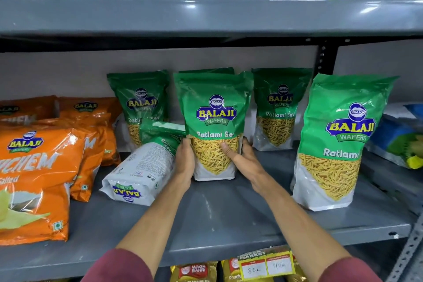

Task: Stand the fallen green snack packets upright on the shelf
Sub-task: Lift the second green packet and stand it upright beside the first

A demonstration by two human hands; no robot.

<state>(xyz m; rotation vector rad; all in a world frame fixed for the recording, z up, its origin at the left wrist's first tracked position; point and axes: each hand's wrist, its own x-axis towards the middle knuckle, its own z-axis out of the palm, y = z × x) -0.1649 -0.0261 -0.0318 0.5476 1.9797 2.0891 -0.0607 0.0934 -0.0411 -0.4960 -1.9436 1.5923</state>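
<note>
A green Ratlami Sev packet [214, 110] stands upright at the middle of the grey shelf [219, 210]. My left hand [185, 162] grips its lower left side and my right hand [243, 158] grips its lower right side. Just left of it a fallen green packet [139, 167] lies on its back, white rear side up, its base toward me. Three more green packets stand upright: one at the back left [139, 98], one at the back right [280, 107], and a nearer one at the right [338, 142].
Orange snack bags [36, 174] fill the shelf's left end. A blue packet [402, 135] lies at the far right. The upper shelf [206, 16] hangs close above. A steel upright [324, 57] stands behind. Price tags [266, 265] hang on the front edge.
</note>
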